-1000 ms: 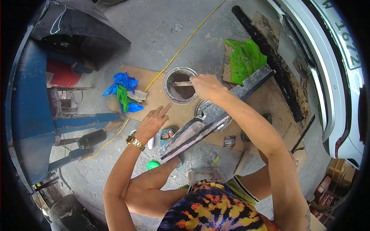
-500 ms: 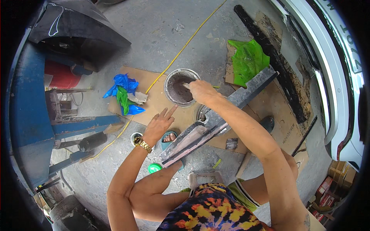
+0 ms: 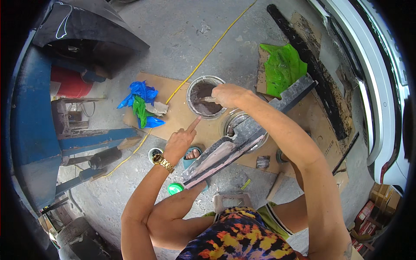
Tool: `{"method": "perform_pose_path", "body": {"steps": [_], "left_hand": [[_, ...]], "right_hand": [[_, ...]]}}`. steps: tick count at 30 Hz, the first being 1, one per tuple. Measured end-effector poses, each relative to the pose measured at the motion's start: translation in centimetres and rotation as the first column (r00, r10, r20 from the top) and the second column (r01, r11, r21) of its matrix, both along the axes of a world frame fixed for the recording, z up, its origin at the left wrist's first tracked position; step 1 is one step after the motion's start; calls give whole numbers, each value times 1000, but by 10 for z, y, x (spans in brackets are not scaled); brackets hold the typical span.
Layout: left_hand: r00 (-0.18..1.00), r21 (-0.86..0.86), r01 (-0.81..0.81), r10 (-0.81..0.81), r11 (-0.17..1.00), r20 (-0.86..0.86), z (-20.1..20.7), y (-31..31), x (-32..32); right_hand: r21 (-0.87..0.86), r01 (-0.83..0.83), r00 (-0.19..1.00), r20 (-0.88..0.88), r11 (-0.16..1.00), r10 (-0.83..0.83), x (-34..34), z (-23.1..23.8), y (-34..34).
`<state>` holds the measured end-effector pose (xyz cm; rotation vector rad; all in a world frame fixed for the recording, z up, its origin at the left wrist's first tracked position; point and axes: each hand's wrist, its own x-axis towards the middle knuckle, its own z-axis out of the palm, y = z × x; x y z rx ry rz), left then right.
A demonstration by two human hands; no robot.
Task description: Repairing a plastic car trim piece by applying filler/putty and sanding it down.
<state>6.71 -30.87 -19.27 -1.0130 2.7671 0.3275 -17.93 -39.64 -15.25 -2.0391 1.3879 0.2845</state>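
Note:
My right hand point(image 3: 229, 95) is closed on a putty knife point(image 3: 209, 99), whose pale end reaches into the open can point(image 3: 189, 104) of grey-brown paste point(image 3: 200, 92). Most of its handle is hidden in my fist. My left hand point(image 3: 180, 143) is empty beside the near side of the can, index finger stretched toward the rim and other fingers partly curled. A long grey panel point(image 3: 260, 128) with pinkish filler point(image 3: 215, 157) along its near end lies slantwise below my right forearm. A second open can point(image 3: 226, 123) stands partly hidden beneath the panel.
Cardboard point(image 3: 175, 86) lies under the cans. Blue and green plastic bags point(image 3: 141, 102) are at left, a green sheet point(image 3: 284, 69) at right. A yellow cord point(image 3: 203, 60) crosses the floor. A green lid point(image 3: 175, 189), a small cup point(image 3: 154, 154) and a stool point(image 3: 232, 200) are near my legs.
My right hand has shifted slightly right, with the putty knife still in the can. The left hand's fingers have gone from spread to mainly the index stretched out. My right knee has moved inward.

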Motion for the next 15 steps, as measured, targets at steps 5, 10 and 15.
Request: {"method": "perform_pose_path", "body": {"steps": [5,10,15], "left_hand": [[1000,32,-20,19,999,18,2,0,-3],[1000,29,7,-7,1000,14,6,-1,-7],[995,24,67,-65,997,-73,10,-4,1]], "right_hand": [[22,-177,981,-78,984,178,-4,-3,-12],[126,-179,977,-95,976,191,-13,7,-20],[-105,-108,993,-50,989,103,-41,31,4]]}}
